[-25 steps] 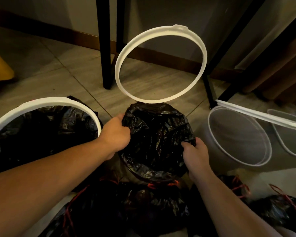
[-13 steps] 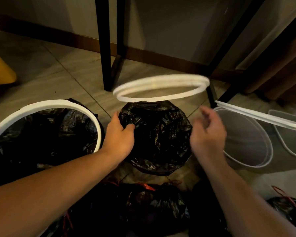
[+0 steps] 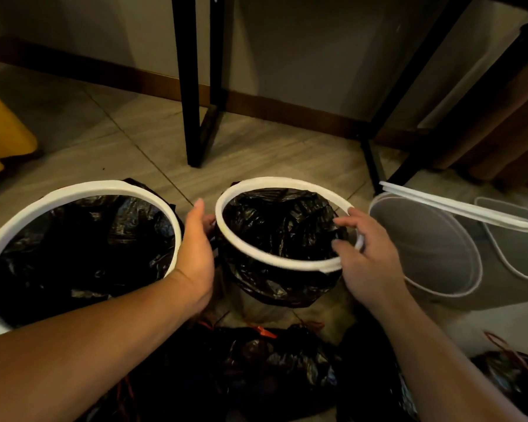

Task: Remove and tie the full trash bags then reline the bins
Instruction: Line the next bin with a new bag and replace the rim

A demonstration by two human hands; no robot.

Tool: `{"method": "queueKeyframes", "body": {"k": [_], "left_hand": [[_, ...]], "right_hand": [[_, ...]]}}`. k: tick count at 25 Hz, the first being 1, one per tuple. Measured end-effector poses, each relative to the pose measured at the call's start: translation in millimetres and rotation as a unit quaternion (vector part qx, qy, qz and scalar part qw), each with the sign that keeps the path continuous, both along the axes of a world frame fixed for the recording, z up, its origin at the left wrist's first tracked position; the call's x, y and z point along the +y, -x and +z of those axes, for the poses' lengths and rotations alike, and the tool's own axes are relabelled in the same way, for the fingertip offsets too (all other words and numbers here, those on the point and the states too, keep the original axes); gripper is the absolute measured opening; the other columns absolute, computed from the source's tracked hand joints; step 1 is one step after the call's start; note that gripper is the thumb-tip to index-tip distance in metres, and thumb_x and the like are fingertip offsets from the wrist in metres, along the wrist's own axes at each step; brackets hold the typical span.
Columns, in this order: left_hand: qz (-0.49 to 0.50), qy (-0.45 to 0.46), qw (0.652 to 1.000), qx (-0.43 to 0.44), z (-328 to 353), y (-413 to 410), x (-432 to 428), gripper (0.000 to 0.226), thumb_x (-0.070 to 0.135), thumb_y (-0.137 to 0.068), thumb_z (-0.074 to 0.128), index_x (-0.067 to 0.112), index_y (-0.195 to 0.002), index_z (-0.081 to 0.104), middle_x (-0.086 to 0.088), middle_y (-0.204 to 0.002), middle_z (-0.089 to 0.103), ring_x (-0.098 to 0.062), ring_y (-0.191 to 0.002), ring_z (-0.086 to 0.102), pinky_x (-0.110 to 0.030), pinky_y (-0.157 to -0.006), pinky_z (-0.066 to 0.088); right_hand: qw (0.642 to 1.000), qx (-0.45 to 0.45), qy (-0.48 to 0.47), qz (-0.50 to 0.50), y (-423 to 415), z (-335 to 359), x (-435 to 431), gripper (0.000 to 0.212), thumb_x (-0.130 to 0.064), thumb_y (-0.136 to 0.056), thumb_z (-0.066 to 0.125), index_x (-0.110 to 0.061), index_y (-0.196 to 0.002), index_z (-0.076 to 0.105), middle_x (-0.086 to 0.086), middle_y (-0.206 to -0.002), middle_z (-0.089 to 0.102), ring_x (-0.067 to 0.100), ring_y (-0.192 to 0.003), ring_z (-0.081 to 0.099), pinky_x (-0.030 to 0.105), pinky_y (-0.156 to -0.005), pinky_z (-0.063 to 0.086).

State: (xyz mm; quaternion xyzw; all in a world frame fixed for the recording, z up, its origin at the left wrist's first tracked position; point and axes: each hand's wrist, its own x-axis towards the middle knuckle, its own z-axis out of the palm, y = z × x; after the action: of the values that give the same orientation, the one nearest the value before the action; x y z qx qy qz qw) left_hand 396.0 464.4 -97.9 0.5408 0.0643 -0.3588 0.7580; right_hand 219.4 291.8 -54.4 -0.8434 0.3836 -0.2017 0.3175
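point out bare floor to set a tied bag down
Bare grey tile floor lies beyond the lined white bins, between the yellow object and black metal table leg. Crowded: tied black trash bags nearest you, unlined white bins right.

A tiled floor (image 3: pixel 256 153) runs back to a brown baseboard (image 3: pixel 287 110) under a pale wall (image 3: pixel 302 41). Black metal legs (image 3: pixel 188 86) stand near the floor's far edge, with another black frame (image 3: pixel 372 166) toward its far right corner. A yellow object (image 3: pixel 0 138) sits at the left edge, and a brown curtain (image 3: pixel 506 123) hangs at the right.
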Motion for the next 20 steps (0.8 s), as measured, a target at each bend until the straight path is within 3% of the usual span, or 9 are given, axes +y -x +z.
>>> {"method": "queueKeyframes", "body": {"k": [1,3,5,9,15,18,20], "left_hand": [[-0.024,-0.007,0.999,-0.02,1,-2,-1,0.049,0.061,-0.094,0.051,0.026,-0.091,0.085,0.0,-0.096,0.082,-0.015,-0.086,0.079,-0.024,-0.063,0.06],[-0.034,-0.073,0.994,-0.067,0,-6,-3,0.028,0.041,-0.093,0.061,0.025,-0.106,0.079,-0.001,-0.101,0.08,-0.023,-0.093,0.077,-0.03,-0.073,0.06],[-0.044,-0.177,0.974,-0.137,-7,-8,-2,0.028,0.025,-0.097,0.06,0.032,-0.123,0.065,-0.001,-0.109,0.072,-0.025,-0.097,0.07,-0.04,-0.085,0.057],[-0.128,-0.227,0.906,-0.333,-20,-7,-1,0.035,0.006,-0.099,0.05,0.037,-0.113,0.055,0.004,-0.103,0.064,-0.011,-0.087,0.063,-0.028,-0.067,0.047],[-0.145,-0.215,0.899,-0.353,-36,-8,1,0.046,0.007,-0.101,0.046,0.038,-0.133,0.051,0.008,-0.12,0.061,0.004,-0.103,0.057,-0.016,-0.081,0.043],[-0.138,-0.212,0.895,-0.367,-38,-10,-1,0.048,0.007,-0.1,0.049,0.038,-0.137,0.048,0.005,-0.126,0.06,-0.011,-0.116,0.057,-0.033,-0.099,0.048],[-0.145,-0.229,0.885,-0.379,-39,-9,0,0.054,0.01,-0.101,0.052,0.033,-0.148,0.04,0.0,-0.139,0.053,-0.02,-0.131,0.05,-0.036,-0.109,0.042]], "right_hand": [[1.0,0.012,0.01,0.005,3,-10,2,0.039,-0.02,-0.09,0.071,-0.037,-0.125,0.064,-0.012,-0.152,0.046,-0.002,-0.137,0.034,0.03,-0.12,0.026],[0.998,0.047,0.039,0.024,7,-27,9,0.053,-0.022,-0.09,0.072,-0.029,-0.141,0.057,-0.005,-0.164,0.033,0.001,-0.144,0.026,0.018,-0.117,0.015],[0.996,0.078,0.029,0.037,10,-43,18,0.066,-0.034,-0.095,0.069,-0.025,-0.155,0.043,-0.004,-0.171,0.02,0.011,-0.156,0.016,0.024,-0.121,0.013],[0.99,0.119,0.052,0.047,17,-66,25,0.076,-0.054,-0.099,0.052,-0.024,-0.163,0.023,-0.003,-0.175,0.001,0.011,-0.159,-0.009,0.037,-0.127,0.008],[0.99,0.113,0.078,0.04,20,-85,25,0.074,-0.059,-0.096,0.036,-0.027,-0.161,0.025,-0.008,-0.174,-0.002,0.007,-0.158,-0.015,0.037,-0.125,0.006],[0.992,0.099,0.066,0.039,18,-85,28,0.066,-0.051,-0.097,0.039,-0.025,-0.157,0.035,-0.004,-0.174,-0.001,0.01,-0.159,-0.012,0.045,-0.129,0.012],[0.993,0.098,0.061,0.032,19,-84,33,0.06,-0.044,-0.096,0.043,-0.022,-0.152,0.043,0.002,-0.175,0.003,0.014,-0.16,-0.009,0.049,-0.129,0.013]]}}
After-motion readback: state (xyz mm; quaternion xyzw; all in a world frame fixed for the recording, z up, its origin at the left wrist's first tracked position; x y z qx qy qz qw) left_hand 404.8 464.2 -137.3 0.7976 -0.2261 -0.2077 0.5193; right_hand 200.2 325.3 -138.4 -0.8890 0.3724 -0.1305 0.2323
